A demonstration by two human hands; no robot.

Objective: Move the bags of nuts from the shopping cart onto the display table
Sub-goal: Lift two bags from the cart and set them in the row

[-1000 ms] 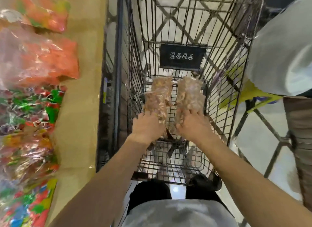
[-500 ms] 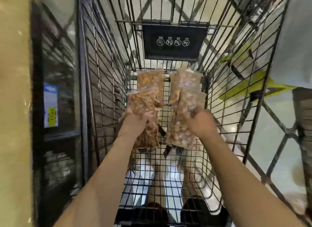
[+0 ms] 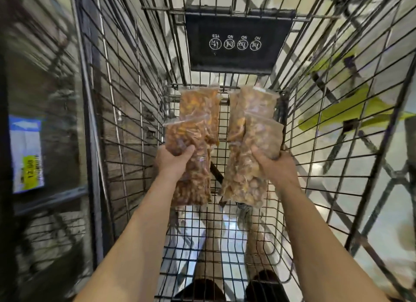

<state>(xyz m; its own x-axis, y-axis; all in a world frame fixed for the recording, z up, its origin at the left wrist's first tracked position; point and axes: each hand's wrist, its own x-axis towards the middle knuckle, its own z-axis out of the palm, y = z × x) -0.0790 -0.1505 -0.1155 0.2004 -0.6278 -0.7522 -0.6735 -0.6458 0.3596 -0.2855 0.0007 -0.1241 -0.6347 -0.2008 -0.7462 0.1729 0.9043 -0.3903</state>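
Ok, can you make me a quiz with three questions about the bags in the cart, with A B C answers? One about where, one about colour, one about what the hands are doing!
1. Where are the bags of nuts?
A. Inside the shopping cart, held up in the hands
B. On a shelf
C. On the floor outside the cart

2. What colour is the sign on the cart's far wall?
A. Red
B. Black
C. White

3. What are the two hands doing?
A. Resting open on the cart's rim
B. Pushing the handle
C. Each gripping bags of nuts

Answers:
1 A: the bags of nuts sit between the wire walls of the shopping cart, off its floor.
2 B: the sign is black with white round symbols.
3 C: the left hand and the right hand are both closed around bags.
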